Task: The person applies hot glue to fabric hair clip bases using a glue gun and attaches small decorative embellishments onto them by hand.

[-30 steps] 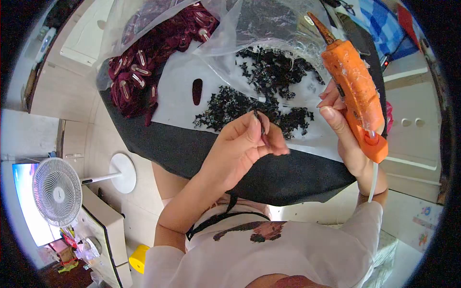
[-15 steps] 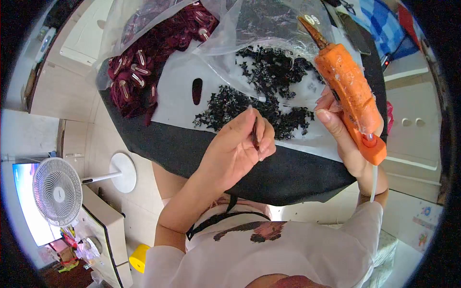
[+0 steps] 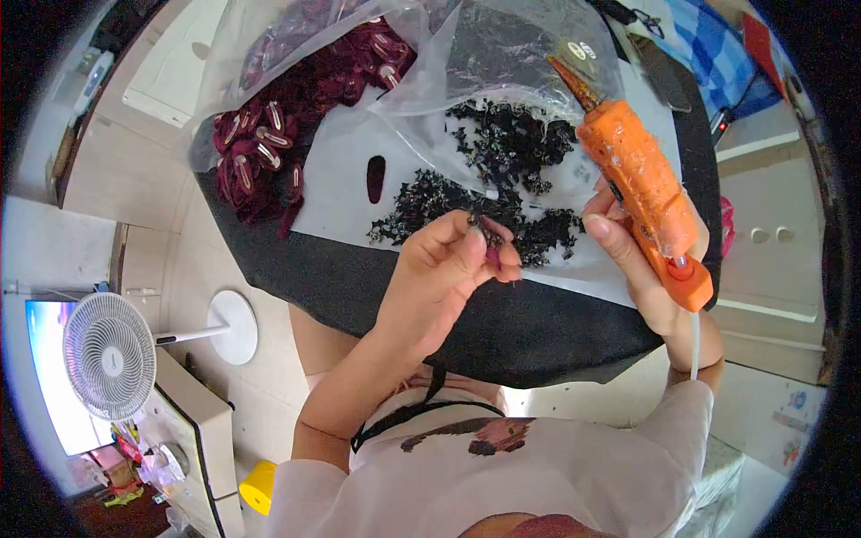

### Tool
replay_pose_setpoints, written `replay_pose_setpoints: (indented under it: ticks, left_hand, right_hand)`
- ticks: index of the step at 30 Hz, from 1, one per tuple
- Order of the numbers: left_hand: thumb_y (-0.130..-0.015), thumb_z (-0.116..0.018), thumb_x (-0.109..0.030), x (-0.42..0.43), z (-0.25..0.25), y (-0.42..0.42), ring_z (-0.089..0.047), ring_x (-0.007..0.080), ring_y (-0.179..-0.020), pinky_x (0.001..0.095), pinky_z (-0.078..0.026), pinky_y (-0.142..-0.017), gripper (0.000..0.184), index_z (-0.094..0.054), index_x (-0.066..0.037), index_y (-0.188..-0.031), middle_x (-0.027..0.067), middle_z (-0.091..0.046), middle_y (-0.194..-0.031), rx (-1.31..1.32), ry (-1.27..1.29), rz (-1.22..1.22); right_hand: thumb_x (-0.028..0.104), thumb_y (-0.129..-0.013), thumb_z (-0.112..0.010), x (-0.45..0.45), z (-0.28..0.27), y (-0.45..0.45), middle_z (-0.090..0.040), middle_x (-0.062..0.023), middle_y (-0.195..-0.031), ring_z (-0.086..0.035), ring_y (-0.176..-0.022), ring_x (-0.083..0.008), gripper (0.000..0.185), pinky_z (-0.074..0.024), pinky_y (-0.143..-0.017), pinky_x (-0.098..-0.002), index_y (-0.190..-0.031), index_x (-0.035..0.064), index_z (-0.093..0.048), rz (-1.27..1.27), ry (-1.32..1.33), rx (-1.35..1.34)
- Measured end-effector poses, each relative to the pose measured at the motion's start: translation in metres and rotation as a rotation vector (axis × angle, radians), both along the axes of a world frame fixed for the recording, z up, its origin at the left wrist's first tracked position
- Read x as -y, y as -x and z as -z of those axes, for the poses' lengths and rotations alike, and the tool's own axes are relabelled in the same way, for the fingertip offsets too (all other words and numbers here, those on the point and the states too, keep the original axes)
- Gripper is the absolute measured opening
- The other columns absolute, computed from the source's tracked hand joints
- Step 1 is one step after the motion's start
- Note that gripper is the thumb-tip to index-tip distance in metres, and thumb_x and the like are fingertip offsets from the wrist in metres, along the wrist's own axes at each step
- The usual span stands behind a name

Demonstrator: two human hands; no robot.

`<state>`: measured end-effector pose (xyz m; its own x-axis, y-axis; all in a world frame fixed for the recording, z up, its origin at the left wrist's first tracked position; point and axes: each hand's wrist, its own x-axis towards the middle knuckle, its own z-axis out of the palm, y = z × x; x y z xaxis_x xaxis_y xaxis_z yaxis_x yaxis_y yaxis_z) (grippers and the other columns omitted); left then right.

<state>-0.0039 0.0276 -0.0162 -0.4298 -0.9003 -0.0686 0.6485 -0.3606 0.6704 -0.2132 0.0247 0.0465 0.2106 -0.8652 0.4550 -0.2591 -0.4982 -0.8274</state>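
My left hand point(image 3: 439, 278) is closed in a pinch over the front of the table. Between its fingertips is a small maroon hair clip point(image 3: 493, 255), partly hidden, with a dark glittery piece point(image 3: 487, 233) against it. An orange hot glue gun point(image 3: 639, 175) is gripped in my right hand point(image 3: 628, 251), its brown, stained nozzle pointing up and left. A pile of small black glittery pieces point(image 3: 430, 202) lies just beyond my left hand. One maroon clip point(image 3: 376, 179) lies alone on the white sheet point(image 3: 336, 193).
Many maroon hair clips point(image 3: 260, 170) are heaped at the far left, beside a clear plastic bag point(image 3: 404, 108). A black cloth point(image 3: 305, 278) covers the table. A phone point(image 3: 659, 76) lies far right. A white fan point(image 3: 112, 354) stands on the left.
My left hand has turned and reached slightly forward toward the black pieces; a dark glittery piece now shows at its fingertips with the clip. The glue gun has shifted slightly left and down.
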Motion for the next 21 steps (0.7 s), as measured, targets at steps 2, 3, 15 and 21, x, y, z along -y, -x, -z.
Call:
replay_pose_setpoints:
  ticks: [2, 3, 15, 21]
  left_hand:
    - [-0.089, -0.054, -0.012, -0.003, -0.004, -0.003, -0.062, 0.0177, -0.081, 0.0308, -0.051, -0.075, 0.016, -0.059, 0.001, -0.097, 0.01, -0.062, -0.089, 0.037, 0.035, -0.067]
    - [-0.088, -0.054, -0.009, -0.009, -0.011, -0.005, -0.062, 0.0172, -0.081, 0.0303, -0.051, -0.075, 0.016, -0.06, 0.002, -0.097, 0.0105, -0.063, -0.088, 0.277, 0.158, -0.19]
    - [-0.087, -0.052, -0.013, 0.127, -0.151, -0.009, -0.056, 0.0236, -0.098, 0.0315, -0.041, -0.087, 0.028, -0.052, -0.001, -0.112, 0.0152, -0.058, -0.106, 1.272, 1.626, -1.192]
    - [-0.083, -0.06, -0.02, 0.186, -0.192, 0.014, -0.05, 0.034, -0.113, 0.038, -0.04, -0.093, 0.054, -0.04, 0.0, -0.129, 0.0247, -0.047, -0.126, 1.188, 1.281, -0.416]
  right_hand:
    - [0.0, -0.074, -0.071, -0.002, -0.003, -0.001, -0.058, -0.0074, -0.09, -0.058, -0.082, -0.014, 0.033, -0.0462, -0.072, -0.0244, -0.102, -0.0016, -0.055, 0.035, -0.055, 0.014]
    - [0.0, -0.074, -0.071, -0.002, -0.003, -0.001, -0.059, -0.0072, -0.09, -0.058, -0.082, -0.0136, 0.032, -0.0461, -0.072, -0.0242, -0.102, -0.0015, -0.055, 0.043, -0.036, 0.005]
    - [0.007, -0.079, -0.068, -0.001, -0.015, 0.006, -0.057, -0.0026, -0.085, -0.055, -0.076, -0.0109, 0.02, -0.0442, -0.07, -0.023, -0.095, 0.0024, -0.057, 0.268, -0.072, 0.133]
    - [0.004, -0.08, -0.064, 0.006, -0.018, 0.004, -0.052, -0.0042, -0.086, -0.046, -0.071, -0.0071, 0.016, -0.0358, -0.058, -0.0192, -0.087, 0.0038, -0.05, 0.254, -0.198, 0.316]
